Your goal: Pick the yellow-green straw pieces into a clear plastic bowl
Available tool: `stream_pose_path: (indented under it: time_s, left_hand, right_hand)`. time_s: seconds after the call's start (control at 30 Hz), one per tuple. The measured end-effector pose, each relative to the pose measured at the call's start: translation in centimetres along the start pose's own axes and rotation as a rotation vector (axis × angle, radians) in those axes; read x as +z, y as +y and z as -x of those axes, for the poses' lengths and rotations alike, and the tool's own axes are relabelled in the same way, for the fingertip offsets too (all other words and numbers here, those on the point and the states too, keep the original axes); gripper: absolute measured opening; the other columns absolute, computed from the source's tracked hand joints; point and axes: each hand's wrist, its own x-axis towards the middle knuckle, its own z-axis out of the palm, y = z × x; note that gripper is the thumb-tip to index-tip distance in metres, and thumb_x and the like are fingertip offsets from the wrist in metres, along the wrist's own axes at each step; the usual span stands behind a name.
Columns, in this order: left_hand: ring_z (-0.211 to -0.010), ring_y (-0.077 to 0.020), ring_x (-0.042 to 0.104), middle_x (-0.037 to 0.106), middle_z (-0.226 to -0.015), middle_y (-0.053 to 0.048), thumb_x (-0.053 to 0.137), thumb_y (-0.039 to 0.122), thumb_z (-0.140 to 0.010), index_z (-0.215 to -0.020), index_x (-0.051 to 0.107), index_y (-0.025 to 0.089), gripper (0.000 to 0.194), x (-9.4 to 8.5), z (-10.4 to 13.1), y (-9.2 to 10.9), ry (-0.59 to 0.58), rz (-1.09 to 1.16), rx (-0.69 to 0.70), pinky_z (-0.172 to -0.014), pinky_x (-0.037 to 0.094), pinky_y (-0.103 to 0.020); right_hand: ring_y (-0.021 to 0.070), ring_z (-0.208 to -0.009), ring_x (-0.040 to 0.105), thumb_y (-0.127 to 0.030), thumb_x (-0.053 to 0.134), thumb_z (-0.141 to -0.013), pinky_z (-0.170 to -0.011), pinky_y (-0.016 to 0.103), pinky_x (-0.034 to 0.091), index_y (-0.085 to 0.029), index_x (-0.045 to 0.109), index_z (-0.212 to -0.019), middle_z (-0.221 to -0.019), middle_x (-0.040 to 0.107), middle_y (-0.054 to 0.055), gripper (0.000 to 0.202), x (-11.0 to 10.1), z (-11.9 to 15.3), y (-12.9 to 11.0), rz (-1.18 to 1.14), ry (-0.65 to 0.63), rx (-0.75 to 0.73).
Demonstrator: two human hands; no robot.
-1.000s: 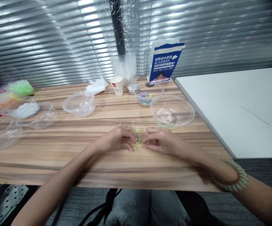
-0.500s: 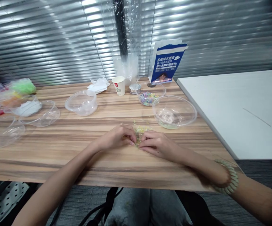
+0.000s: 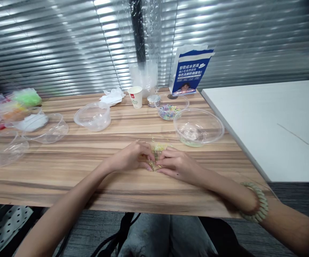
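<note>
A small clear packet (image 3: 157, 155) with thin yellow and green bits lies on the wooden table (image 3: 71, 178) between my hands. My left hand (image 3: 140, 155) pinches its left side, fingers bent and the thumb low. From the right, my right hand (image 3: 174, 163) grips the other side with fingers and thumb drawn together. The fingertips partly cover the packet's near end, and the two hands are almost touching. Beyond my right hand stands a clear plastic bowl (image 3: 218, 137) with something pale green at its bottom.
Behind it, another clear bowl (image 3: 188, 103) holds multicoloured small pieces. A paper cup (image 3: 136, 101), tissues (image 3: 113, 96) and a blue-and-white paper bag (image 3: 190, 71) stand at the back. To the left are several clear bowls (image 3: 92, 116) and bright bagged materials (image 3: 26, 98). A white table (image 3: 272, 132) adjoins on the right.
More of the packet's near end now shows between my fingertips, and my left thumb has moved slightly nearer to me. My right hand has shifted slightly left. The bowls have stayed put.
</note>
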Motion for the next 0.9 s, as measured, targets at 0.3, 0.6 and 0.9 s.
stream_pose_path:
  time_s: [0.3,0.6,0.9]
  left_hand:
    - [-0.078,-0.0146,0.06,0.067,-0.081,-0.005,0.072,0.025,-0.073,-0.08,0.068,0.014,0.013,0.43,0.19,-0.74,0.044,-0.021,-0.062,-0.074,0.043,-0.025]
    - [-0.073,-0.0128,0.06,0.068,-0.079,-0.004,0.07,0.024,-0.075,-0.079,0.067,0.014,0.011,0.32,0.15,-0.77,0.051,0.01,-0.078,-0.07,0.043,-0.022]
    - [-0.074,-0.013,0.06,0.067,-0.079,-0.004,0.068,0.028,-0.077,-0.079,0.068,0.015,0.013,0.46,0.2,-0.9,0.035,0.009,-0.071,-0.071,0.043,-0.023]
  right_hand:
    - [0.0161,-0.083,0.053,-0.024,0.054,-0.089,-0.073,0.028,0.043,-0.018,0.066,-0.088,-0.088,0.061,0.005,0.013,0.57,-0.19,0.01,0.068,0.051,0.0]
    - [0.0162,-0.084,0.053,-0.022,0.053,-0.089,-0.074,0.028,0.043,-0.019,0.066,-0.088,-0.087,0.062,0.005,0.014,0.76,-0.35,-0.1,0.076,0.053,-0.002]
    - [0.0162,-0.082,0.054,-0.02,0.05,-0.09,-0.073,0.029,0.045,-0.018,0.066,-0.086,-0.085,0.063,0.005,0.017,0.71,-0.54,-0.17,0.09,0.05,-0.025]
